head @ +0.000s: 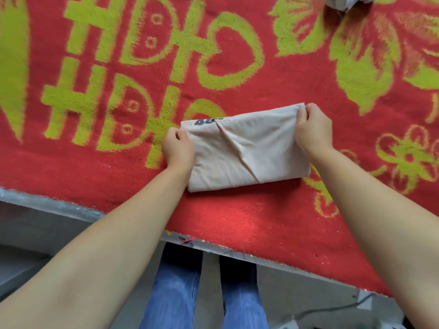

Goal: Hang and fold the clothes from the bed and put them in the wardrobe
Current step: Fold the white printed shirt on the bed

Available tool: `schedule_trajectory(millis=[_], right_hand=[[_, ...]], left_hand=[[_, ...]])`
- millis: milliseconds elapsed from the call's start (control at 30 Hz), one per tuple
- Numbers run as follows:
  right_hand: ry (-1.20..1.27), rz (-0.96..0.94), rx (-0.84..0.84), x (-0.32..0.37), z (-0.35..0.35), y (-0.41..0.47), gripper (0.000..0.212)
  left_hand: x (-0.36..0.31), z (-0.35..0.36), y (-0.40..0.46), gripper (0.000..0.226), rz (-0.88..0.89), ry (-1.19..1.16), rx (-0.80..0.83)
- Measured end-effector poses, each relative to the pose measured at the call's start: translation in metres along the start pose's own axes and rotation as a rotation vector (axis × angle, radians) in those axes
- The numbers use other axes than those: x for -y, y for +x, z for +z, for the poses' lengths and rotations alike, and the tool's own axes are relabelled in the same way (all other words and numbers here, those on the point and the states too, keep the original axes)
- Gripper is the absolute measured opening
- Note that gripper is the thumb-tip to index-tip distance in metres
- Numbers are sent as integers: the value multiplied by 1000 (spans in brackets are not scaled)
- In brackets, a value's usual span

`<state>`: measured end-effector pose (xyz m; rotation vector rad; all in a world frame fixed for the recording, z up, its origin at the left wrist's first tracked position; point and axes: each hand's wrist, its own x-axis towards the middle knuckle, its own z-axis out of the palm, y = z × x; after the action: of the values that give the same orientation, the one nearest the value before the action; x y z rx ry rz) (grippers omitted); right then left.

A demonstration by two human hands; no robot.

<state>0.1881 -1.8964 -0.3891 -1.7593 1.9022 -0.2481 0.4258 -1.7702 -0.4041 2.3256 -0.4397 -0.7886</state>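
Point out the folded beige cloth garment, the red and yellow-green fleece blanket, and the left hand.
folded beige cloth garment (pixel 247 153), head view, its middle panel
red and yellow-green fleece blanket (pixel 237 214), head view, bare red area
left hand (pixel 178 148), head view, back of hand

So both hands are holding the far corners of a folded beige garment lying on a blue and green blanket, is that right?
Not quite: the blanket is red with green patterns, not blue and green. The head view shows it. The rest holds: the left hand and the right hand each hold a far corner of the folded beige garment lying on it.
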Motion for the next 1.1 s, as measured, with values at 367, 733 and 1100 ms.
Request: schedule_trajectory(millis=[367,733,1100], right_hand=[[106,88,17,-1,5,9,33],[68,134,-23,-5,5,33,35],[137,152,153,-48,-1,-68,30]], left_hand=[[11,1,14,29,-56,-43,48],[4,11,26,42,-156,-113,-86],[54,-11,-83,19,-73,114,74]])
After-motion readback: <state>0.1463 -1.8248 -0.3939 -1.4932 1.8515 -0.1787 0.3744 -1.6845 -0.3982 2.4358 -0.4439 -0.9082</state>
